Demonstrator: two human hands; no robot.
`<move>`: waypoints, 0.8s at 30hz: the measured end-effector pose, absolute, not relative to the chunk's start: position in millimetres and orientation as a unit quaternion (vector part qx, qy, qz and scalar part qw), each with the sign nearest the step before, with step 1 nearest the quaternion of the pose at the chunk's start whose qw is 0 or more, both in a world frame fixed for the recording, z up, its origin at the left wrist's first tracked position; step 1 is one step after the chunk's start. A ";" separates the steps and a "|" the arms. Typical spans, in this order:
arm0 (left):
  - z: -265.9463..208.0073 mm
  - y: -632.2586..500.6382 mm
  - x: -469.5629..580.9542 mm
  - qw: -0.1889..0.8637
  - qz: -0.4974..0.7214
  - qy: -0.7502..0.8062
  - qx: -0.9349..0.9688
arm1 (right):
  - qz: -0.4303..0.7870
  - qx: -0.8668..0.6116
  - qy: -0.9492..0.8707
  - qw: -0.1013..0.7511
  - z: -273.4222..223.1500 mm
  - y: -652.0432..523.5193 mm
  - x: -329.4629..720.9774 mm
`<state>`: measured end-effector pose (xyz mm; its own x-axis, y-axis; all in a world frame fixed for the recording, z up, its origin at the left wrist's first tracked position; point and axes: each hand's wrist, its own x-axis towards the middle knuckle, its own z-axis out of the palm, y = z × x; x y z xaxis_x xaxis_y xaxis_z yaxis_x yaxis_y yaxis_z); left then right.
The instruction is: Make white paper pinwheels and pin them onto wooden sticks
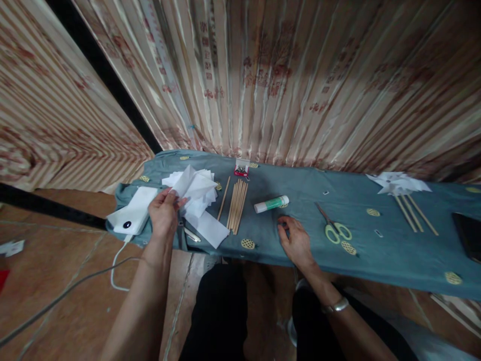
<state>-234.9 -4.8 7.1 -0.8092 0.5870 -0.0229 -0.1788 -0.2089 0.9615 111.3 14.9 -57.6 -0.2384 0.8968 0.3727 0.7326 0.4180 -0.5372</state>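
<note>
Taking the green-and-white cylindrical glue stick (271,204) as the landmark, the work looks partly done. Far to its right lie white pinwheel-shaped paper pieces (399,183) with three slim pale wooden sticks (409,213) reaching out from under them, seemingly the finished portion, though whether paper and wood are fastened cannot be told. What seems left is to its left: a row of bare tan wooden rods (237,206) nearby, a single tan rod (224,198) just beyond that row, and, farther left, a loose pile of creased white papers (203,193). An open small red-and-white box (241,169) with tiny metallic pieces sits behind and left of the glue stick; silver-bladed scissors with light-green handles (338,232) lie to its right. The left hand (165,210), well left of the glue stick, pinches a folded white paper piece (183,183) by its near edge between thumb and fingers, over the pile's left side. The right hand (296,243), just on the near side of the glue stick and apart from it, holds nothing: its fingers are loosely bent, resting at the blue-green pineapple-print cloth (300,188).
</note>
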 end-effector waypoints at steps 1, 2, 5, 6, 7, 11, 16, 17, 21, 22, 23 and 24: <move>8.1 -4.3 -234.4 0.249 0.764 0.567 0.178 | 0.127 -0.525 -0.776 0.324 -57.5 14.8 111.1; 9.1 -3.5 -233.6 0.245 0.770 0.560 0.181 | 0.127 -0.525 -0.776 0.325 -57.5 14.6 110.9; 12.0 -1.1 -230.4 0.225 0.776 0.555 0.198 | 0.128 -0.522 -0.776 0.330 -57.6 14.5 110.6; 13.8 -0.9 -229.0 0.216 0.774 0.558 0.207 | 0.128 -0.522 -0.775 0.332 -57.6 14.6 110.7; 16.4 -1.3 -227.1 0.203 0.770 0.564 0.220 | 0.128 -0.522 -0.775 0.332 -57.6 14.7 110.8; 35.8 -9.2 -204.6 0.151 0.728 0.585 0.325 | 0.136 -0.525 -0.775 0.325 -56.1 15.1 110.9; 52.0 -31.0 -124.1 0.186 0.668 0.548 0.468 | 0.192 -0.534 -0.753 0.334 -51.4 14.2 111.1; 50.3 -36.0 -104.8 0.207 0.640 0.542 0.504 | 0.215 -0.540 -0.738 0.343 -50.1 14.1 112.3; 31.7 -51.9 -39.8 0.188 0.505 0.521 0.662 | 0.257 -0.560 -0.680 0.397 -44.2 15.5 128.4; 25.6 -53.8 -28.3 0.164 0.491 0.503 0.693 | 0.251 -0.558 -0.677 0.409 -42.9 16.4 135.6; 19.3 -54.6 -18.7 0.151 0.478 0.489 0.714 | 0.243 -0.555 -0.676 0.419 -41.7 17.4 143.8; 12.7 -54.4 -11.1 0.143 0.467 0.474 0.733 | 0.238 -0.553 -0.677 0.424 -40.7 18.4 152.7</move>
<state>-11.1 -54.4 12.7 0.1153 0.8282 0.5484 0.5605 -0.5101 0.6525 152.7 18.4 -40.7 -0.0284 0.9500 0.3109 0.5472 0.2750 -0.7905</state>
